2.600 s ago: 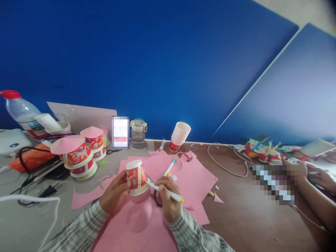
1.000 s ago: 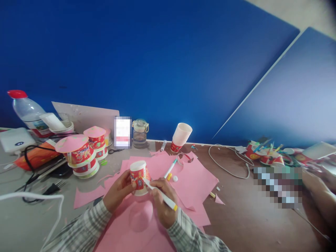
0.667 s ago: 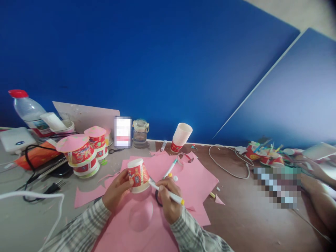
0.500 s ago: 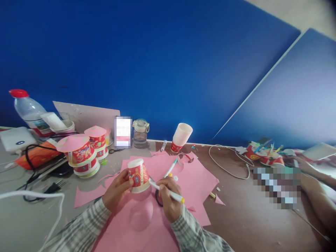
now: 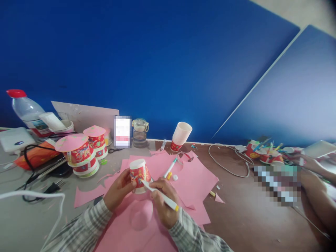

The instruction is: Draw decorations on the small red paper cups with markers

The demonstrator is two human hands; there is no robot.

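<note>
My left hand (image 5: 120, 190) is closed round a red patterned paper cup (image 5: 139, 171), which stands bottom-up in the air above the pink paper (image 5: 183, 182). In my right hand (image 5: 166, 203) is a white marker pen (image 5: 165, 200) with a yellow end, its tip at the front of the cup. Beneath the hands a round clear or pink dome-like shape (image 5: 141, 214) lies on the paper. A second marker (image 5: 170, 168) with a teal tip rests behind my right hand, near a small white roll (image 5: 175, 177).
At left stand two cup models with pink cone roofs (image 5: 72, 142), a bottle (image 5: 27, 110), a plug (image 5: 52, 188) and cables. Behind are a phone-like screen (image 5: 122, 132), a water jar (image 5: 140, 133) and stacked cups (image 5: 181, 134). Another person's arm (image 5: 315, 189) is at right.
The marker tip has moved left from the cup's right edge to its front, with my right hand shifting left and down. The cup has turned and moved slightly right.
</note>
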